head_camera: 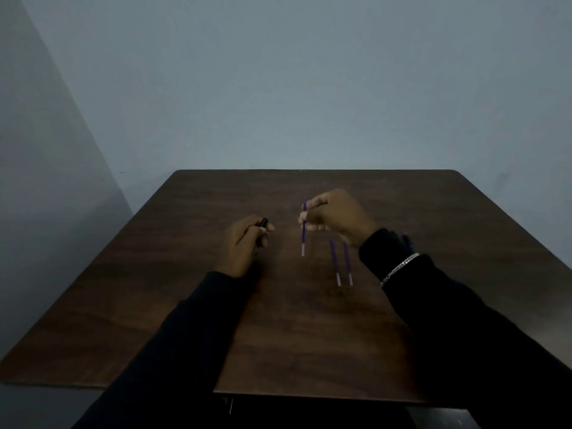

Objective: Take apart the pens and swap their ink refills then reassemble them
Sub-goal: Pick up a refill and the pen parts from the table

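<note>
Head view, mid-frame: the right hand [337, 216] pinches an upright purple refill [303, 230] in its fingers, while the left hand [244, 243] curls closed around a dark pen barrel [263, 222].

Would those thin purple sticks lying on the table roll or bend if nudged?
Probably they roll easily: the two refills look thin and round on the smooth table. Likely light and fairly stiff, since the held refill hangs straight, pinched by the right hand. Lying flat, they may be fiddly to lift.
</note>
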`<move>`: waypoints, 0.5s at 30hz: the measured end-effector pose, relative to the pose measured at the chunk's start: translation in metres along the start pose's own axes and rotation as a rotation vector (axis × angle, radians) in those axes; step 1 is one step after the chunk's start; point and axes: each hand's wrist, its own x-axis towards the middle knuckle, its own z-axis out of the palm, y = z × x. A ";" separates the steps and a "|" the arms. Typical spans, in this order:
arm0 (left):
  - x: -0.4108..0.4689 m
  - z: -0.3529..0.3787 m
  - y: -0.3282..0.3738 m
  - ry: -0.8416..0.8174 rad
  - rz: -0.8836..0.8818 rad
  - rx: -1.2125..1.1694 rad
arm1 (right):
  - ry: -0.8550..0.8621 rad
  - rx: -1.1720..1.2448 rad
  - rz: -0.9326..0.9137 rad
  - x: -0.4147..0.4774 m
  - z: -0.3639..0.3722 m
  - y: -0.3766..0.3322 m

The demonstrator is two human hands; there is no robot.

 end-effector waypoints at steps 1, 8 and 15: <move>0.000 -0.001 -0.003 0.020 -0.028 -0.042 | -0.002 -0.084 0.015 0.002 0.010 -0.001; 0.003 0.001 -0.015 0.002 -0.084 -0.160 | 0.025 -0.526 0.107 0.023 0.052 0.000; 0.011 0.001 -0.022 -0.002 -0.076 -0.173 | 0.074 -0.576 0.188 0.032 0.061 0.015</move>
